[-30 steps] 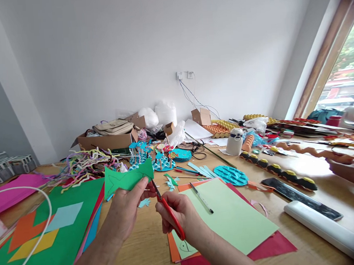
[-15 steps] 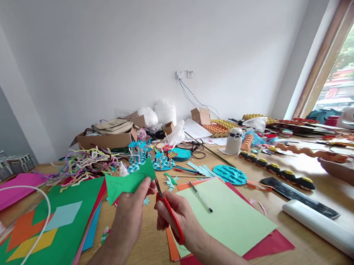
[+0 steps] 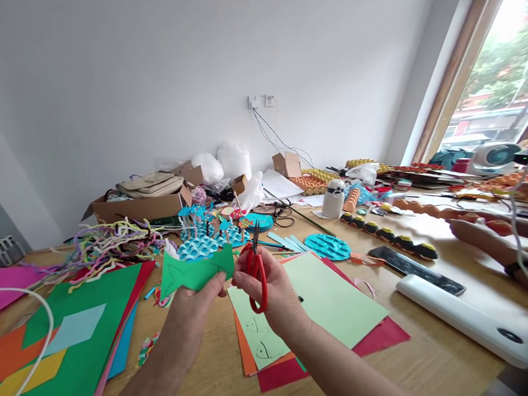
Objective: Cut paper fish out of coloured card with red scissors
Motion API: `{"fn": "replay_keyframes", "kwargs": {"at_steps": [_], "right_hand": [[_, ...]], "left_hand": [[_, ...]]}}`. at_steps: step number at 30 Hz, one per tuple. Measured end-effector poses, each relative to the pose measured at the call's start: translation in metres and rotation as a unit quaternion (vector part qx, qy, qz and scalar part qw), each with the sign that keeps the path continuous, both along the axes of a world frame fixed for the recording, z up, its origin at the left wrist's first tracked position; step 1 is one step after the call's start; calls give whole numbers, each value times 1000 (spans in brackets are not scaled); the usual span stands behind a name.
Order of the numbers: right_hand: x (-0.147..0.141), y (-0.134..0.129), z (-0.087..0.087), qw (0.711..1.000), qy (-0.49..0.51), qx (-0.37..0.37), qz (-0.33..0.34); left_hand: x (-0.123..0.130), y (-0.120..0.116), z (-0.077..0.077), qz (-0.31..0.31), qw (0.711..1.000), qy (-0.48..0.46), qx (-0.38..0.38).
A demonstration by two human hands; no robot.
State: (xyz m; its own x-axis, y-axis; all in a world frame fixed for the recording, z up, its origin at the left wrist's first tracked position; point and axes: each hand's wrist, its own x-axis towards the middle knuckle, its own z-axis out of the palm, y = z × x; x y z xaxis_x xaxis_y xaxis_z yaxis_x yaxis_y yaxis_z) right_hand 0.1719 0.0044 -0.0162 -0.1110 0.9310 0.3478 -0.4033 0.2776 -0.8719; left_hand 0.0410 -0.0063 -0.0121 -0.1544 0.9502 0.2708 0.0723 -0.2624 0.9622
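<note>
My left hand [image 3: 194, 302] pinches the lower edge of a green piece of paper [image 3: 194, 273] with a pencil-like outline drawn on it. Red-handled scissors [image 3: 257, 277] are in my right hand [image 3: 275, 294], their dark blades pointing up and away from the paper. The right fingertips lie close by the paper's right end; whether they touch it I cannot tell. Below my right hand lies a light green sheet [image 3: 339, 304] with small fish drawings, on top of orange and dark red sheets [image 3: 382, 337].
On the left, coloured sheets [image 3: 89, 355] are stacked beside a heap of pipe cleaners [image 3: 118, 244]. Blue paper fish models [image 3: 199, 245] stand behind my hands. To the right lie a phone [image 3: 416, 269], a white device [image 3: 462, 317] and another person's hand [image 3: 479, 240].
The scissors have come away from the paper's edge and turned upward in my right hand. The view has shifted right, and more of the other person's arms shows.
</note>
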Motion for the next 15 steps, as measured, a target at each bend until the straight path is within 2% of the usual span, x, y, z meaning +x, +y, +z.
{"fn": "replay_keyframes", "kwargs": {"at_steps": [5, 8, 10, 12, 15], "right_hand": [[1, 3, -2, 1000, -15, 9, 3], [2, 3, -1, 998, -44, 24, -26], [2, 3, -1, 997, -61, 32, -46], [1, 1, -1, 995, -73, 31, -56], [-3, -2, -3, 994, -107, -1, -27]], "left_hand": [[-4, 0, -4, -83, 992, -56, -75], [-4, 1, -4, -155, 972, -138, -107], [-4, 2, -2, -181, 959, -176, -129], [-3, 2, 1, -168, 958, -194, -128], [-4, 3, 3, -101, 967, -213, -99]]}}
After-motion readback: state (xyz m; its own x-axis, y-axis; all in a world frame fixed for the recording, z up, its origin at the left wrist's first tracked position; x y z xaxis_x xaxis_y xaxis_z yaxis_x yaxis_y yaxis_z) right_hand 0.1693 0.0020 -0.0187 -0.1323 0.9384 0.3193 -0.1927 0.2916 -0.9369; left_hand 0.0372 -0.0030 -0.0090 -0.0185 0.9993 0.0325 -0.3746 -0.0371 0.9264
